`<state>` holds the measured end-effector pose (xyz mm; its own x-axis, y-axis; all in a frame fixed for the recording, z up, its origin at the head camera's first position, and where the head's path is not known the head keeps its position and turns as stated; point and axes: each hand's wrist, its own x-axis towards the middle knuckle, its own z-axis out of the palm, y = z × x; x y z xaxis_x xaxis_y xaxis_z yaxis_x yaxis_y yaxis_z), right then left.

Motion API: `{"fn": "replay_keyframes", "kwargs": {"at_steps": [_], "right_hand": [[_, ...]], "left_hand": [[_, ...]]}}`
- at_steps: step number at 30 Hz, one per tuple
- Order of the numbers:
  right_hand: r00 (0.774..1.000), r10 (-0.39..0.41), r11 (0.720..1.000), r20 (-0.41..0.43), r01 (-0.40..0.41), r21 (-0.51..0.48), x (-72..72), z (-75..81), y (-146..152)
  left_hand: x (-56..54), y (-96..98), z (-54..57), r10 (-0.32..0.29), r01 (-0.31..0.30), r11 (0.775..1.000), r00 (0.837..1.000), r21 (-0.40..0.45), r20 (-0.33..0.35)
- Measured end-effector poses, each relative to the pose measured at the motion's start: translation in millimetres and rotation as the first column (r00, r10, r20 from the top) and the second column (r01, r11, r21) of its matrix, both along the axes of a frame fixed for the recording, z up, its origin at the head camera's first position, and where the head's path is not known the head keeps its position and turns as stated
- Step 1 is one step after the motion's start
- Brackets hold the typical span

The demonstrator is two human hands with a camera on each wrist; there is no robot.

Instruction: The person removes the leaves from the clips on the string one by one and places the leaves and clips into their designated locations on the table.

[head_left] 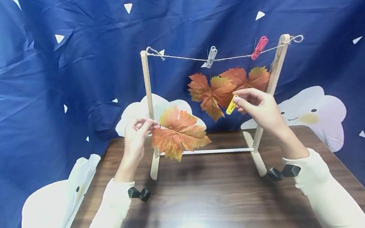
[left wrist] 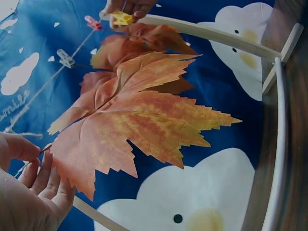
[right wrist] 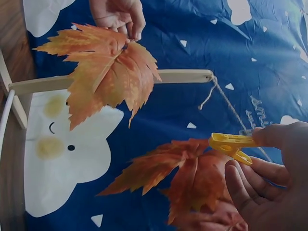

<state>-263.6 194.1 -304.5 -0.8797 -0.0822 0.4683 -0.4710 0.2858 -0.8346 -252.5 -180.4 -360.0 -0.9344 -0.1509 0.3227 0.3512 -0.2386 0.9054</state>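
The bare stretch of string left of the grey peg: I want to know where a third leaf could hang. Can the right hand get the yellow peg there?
Probably yes. The string there is bare, and the right hand holds the yellow peg just below it, nothing between.

Stem of the loose orange-yellow maple leaf [head_left: 179, 132] hidden inside left hand [head_left: 137, 134] fingertips; left wrist view cuts that hand at the bottom-left edge. Right hand [head_left: 260, 109] covers the rear of the small yellow plastic clothespin [head_left: 232, 104] and the lower part of the right hanging red-orange leaf [head_left: 248, 79]. Right wrist view crops right hand at the edge. Bench [head_left: 209, 198] front edge out of frame
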Motion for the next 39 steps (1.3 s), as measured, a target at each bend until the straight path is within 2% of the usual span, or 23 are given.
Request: {"fn": "replay_keyframes", "kwargs": {"at_steps": [6, 13, 19, 24, 33, 39], "right_hand": [[1.0, -0.016, 0.998, -0.001, 0.016, 0.063, 0.8, -18.0, 9.9], [0.998, -0.039, 0.996, 0.048, 0.034, 0.087, 2.6, -42.4, 25.8], [0.996, -0.057, 0.991, 0.073, 0.048, 0.124, 2.3, -65.1, 37.9], [0.992, -0.043, 0.992, 0.118, 0.029, 0.121, 2.2, -84.1, 46.3], [0.981, -0.08, 0.979, 0.177, 0.044, 0.2, 6.7, -116.2, 62.7], [0.956, -0.081, 0.984, 0.282, 0.033, 0.173, 9.7, -137.3, 68.0]], "left_hand": [[2.3, -4.0, -20.4, -0.005, 0.004, 1.0, 0.999, 0.023, 0.049], [2.7, -6.5, -43.9, -0.032, 0.022, 0.997, 0.992, 0.079, 0.122], [3.6, -11.2, -62.6, -0.018, 0.001, 0.996, 0.982, 0.089, 0.187], [5.1, -14.2, -78.1, -0.016, -0.008, 0.994, 0.975, 0.105, 0.221], [7.7, -15.5, -99.5, -0.021, -0.013, 0.993, 0.962, 0.121, 0.272], [7.5, -15.7, -113.7, -0.015, -0.02, 0.994, 0.949, 0.108, 0.314]]}}
